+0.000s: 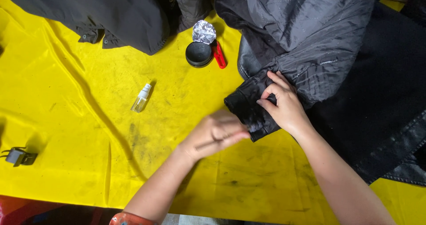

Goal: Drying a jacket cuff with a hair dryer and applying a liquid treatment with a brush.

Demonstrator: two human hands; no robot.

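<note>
A black jacket [319, 39] lies across the right side of a yellow cloth [80, 101]. My right hand [284, 105] presses down on the jacket's sleeve cuff [244, 107], fingers pinching the fabric. My left hand [215, 134] is blurred with motion just left of the cuff's end. It grips a thin stick-like tool, probably a small brush, whose tip touches the cuff edge.
A round black tin [198, 54] with a foil lid [204, 31] peeled back sits near the top centre, a red object [219, 55] beside it. A small clear spray bottle [141, 98] lies left of centre. Another dark garment [97, 12] fills the top left. A small grey clip [17, 156] rests at the left edge.
</note>
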